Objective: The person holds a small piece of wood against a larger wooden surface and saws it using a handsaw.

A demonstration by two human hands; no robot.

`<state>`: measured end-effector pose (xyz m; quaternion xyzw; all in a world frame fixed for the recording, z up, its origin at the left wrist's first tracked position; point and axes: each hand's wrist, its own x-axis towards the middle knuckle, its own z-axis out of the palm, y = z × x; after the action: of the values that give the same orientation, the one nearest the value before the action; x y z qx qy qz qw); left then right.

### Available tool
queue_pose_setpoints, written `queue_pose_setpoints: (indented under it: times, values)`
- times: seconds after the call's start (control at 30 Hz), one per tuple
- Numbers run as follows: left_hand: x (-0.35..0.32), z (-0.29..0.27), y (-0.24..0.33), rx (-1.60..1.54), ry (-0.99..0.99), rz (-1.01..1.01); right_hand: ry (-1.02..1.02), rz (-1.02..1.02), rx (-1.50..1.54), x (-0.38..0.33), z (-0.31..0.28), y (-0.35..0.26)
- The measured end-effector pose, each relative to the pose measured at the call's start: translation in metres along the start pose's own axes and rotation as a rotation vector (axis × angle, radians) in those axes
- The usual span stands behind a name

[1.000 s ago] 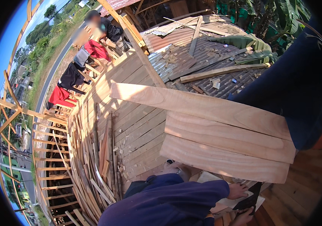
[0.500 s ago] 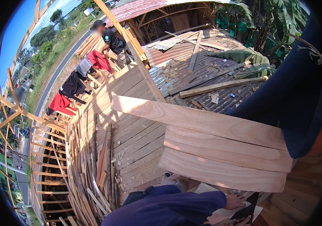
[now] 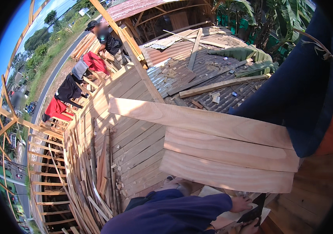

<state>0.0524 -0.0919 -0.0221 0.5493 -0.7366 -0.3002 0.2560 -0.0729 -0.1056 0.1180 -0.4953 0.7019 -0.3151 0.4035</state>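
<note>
At the lower right, my left hand (image 3: 241,203) reaches out of a navy sleeve (image 3: 170,212). It rests on a pale board (image 3: 225,217), its fingers stretched toward a dark flat tool (image 3: 254,210). Close to the bottom edge, my right hand (image 3: 249,227) is closed round the lower end of that tool, which looks like a blade; its exact kind is unclear. Part of this hand is cut off by the picture's edge. Just beyond my hands lie several light wooden planks side by side, the farthest plank (image 3: 197,119) jutting out to the left.
Long timber strips (image 3: 90,187) lie piled at the left beside open floor framing (image 3: 49,183). Debris and beams cover a corrugated metal roof (image 3: 213,84). A dark blue tarp (image 3: 291,97) hangs at the right. One person (image 3: 110,43) stands by the far framing; clothes (image 3: 69,91) drape over it.
The whole view has shifted slightly, so the scene sits a little farther left and higher. My hands stay at the board and the dark tool.
</note>
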Motion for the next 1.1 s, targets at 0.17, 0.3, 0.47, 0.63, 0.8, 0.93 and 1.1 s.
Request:
queue_pose_setpoints:
  times: [0.17, 0.3, 0.47, 0.63, 0.8, 0.93, 1.1]
  values:
    - [-0.006, -0.004, -0.004, 0.042, 0.025, 0.016, -0.029, 0.031, 0.112, 0.003, 0.003, 0.017]
    - [-0.008, -0.014, -0.008, 0.116, -0.005, 0.029, -0.021, 0.115, 0.206, 0.006, 0.010, 0.037]
    - [0.011, -0.022, 0.003, 0.143, -0.161, -0.007, -0.041, 0.037, 0.184, 0.012, 0.003, 0.012]
    - [0.022, -0.020, 0.020, 0.230, -0.141, -0.049, 0.050, -0.121, 0.030, 0.018, -0.002, 0.019]
    - [0.010, -0.003, 0.017, 0.271, -0.095, -0.014, 0.102, -0.069, 0.041, 0.006, -0.004, 0.024]
    - [0.006, -0.001, 0.009, 0.328, -0.083, 0.016, 0.094, -0.124, 0.026, 0.008, 0.000, 0.032]
    - [0.006, -0.010, 0.004, 0.320, -0.037, -0.054, 0.045, -0.124, 0.035, 0.006, 0.005, 0.016]
